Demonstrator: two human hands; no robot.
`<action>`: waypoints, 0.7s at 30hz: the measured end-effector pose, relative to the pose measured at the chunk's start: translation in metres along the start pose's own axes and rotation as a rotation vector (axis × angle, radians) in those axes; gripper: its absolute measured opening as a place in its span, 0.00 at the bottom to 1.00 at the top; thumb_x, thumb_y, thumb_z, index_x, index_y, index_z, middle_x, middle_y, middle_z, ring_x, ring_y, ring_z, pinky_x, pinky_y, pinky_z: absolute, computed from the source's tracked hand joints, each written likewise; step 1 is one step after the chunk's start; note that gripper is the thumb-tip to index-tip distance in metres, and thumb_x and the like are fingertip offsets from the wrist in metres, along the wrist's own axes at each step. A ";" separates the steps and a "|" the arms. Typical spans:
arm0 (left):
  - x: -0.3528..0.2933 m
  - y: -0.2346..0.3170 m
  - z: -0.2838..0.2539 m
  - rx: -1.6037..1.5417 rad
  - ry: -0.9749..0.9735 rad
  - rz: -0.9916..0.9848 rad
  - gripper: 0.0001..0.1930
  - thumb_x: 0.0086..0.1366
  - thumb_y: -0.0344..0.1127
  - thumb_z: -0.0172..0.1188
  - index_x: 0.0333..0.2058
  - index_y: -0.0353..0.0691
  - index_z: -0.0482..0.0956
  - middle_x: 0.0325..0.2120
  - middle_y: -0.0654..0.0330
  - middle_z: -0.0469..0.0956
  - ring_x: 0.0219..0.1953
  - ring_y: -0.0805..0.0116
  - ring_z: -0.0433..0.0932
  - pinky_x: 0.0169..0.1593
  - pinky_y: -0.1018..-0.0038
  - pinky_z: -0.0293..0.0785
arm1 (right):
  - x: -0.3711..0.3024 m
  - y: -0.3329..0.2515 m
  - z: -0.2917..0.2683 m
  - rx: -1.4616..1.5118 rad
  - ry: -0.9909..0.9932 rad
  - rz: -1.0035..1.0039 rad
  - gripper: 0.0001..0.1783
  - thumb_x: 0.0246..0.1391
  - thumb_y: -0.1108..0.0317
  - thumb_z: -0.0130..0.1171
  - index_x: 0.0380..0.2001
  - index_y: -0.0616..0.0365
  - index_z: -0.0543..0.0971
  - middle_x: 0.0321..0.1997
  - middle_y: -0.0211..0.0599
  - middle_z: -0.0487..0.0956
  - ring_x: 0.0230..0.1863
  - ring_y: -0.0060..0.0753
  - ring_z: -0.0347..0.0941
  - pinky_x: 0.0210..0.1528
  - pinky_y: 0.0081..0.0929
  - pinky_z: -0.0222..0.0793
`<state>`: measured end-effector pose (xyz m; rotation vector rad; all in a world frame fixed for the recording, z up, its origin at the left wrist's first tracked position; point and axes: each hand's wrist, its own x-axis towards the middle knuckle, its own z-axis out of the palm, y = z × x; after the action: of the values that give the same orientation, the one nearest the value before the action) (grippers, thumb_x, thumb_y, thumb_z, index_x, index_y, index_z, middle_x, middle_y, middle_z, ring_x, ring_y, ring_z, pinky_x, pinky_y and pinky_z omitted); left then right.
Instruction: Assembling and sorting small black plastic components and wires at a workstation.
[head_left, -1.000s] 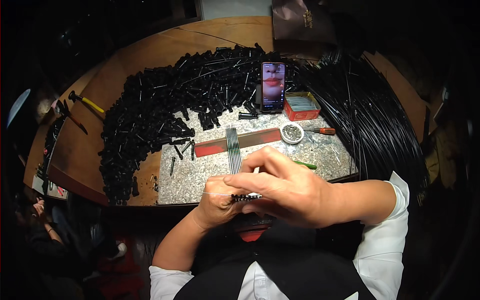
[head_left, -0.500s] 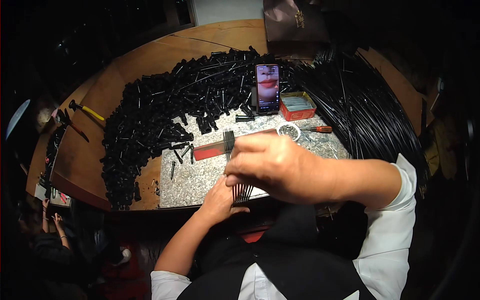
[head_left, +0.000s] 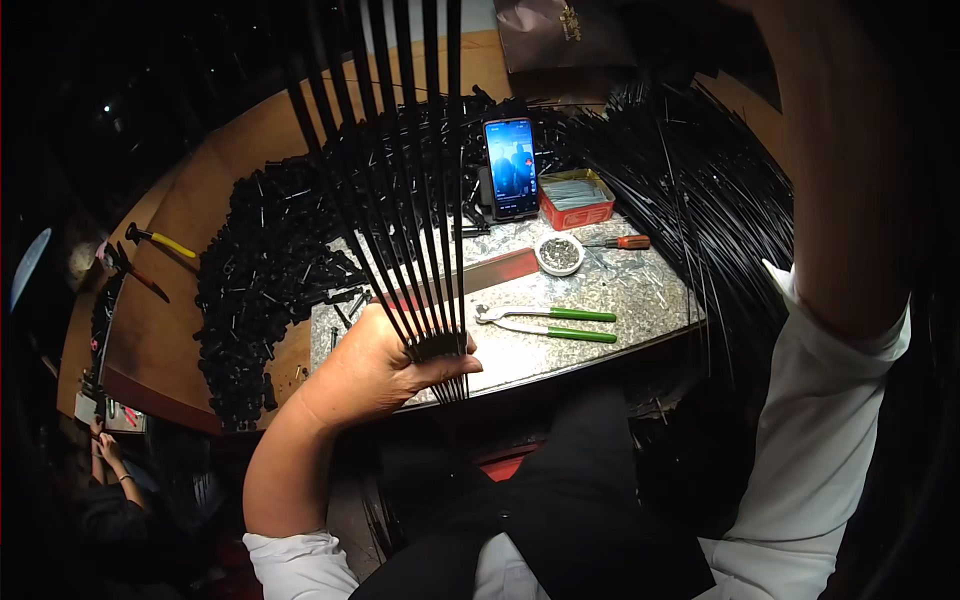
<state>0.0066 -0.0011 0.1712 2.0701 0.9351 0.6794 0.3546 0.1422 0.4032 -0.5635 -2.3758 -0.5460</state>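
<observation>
The left hand (head_left: 372, 370) is closed around a bundle of thin black rods (head_left: 453, 100) at the worktable's (head_left: 155, 335) near edge, the rods fanning out toward the top; the right hand is out of view. They look light, stiff but springy, perhaps slippery — best held where they bunch. Beyond, a speckled slab (head_left: 650, 305) carries green-handled pliers (head_left: 565, 314). The room is dark — another person's hands (head_left: 107, 450) show lower left.

a wide fisheye on the wearer's head faces down and forward; black rods (head_left: 454, 110) rise near the lens, the speckled slab (head_left: 655, 300) lies farther below.
</observation>
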 end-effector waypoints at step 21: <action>-0.036 -0.121 0.082 -1.127 1.064 -0.312 0.17 0.66 0.45 0.52 0.35 0.35 0.75 0.30 0.56 0.78 0.27 0.68 0.79 0.24 0.75 0.78 | -0.155 -0.346 0.301 2.252 0.245 1.272 0.25 0.65 0.50 0.36 0.52 0.63 0.61 0.29 0.38 0.71 0.24 0.26 0.70 0.28 0.22 0.71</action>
<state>-0.0040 -0.0090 0.0211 0.4771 0.9901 1.6814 0.1425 -0.0294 0.0033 -0.4994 -0.7093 2.0489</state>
